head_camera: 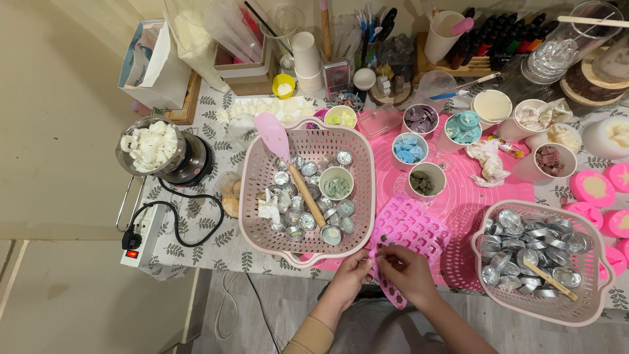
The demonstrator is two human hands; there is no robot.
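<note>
- Desk: crowded worktop under a leaf-print cloth with a pink mat at centre.
- Left basket near the front edge holds metal tealight cups and a pink spatula; right basket at the front right corner holds more cups.
- Pink silicone mould lies at the front edge, one end hanging over it.
- Left hand pinches the overhanging strip of the mould, fingers closed on it.
- Right hand grips the same strip, fingertips curled, nearly closed.
- Risk, judged: the mould is floppy and half off the desk; a pull could flick small pieces to the floor or nudge the left basket.
</note>
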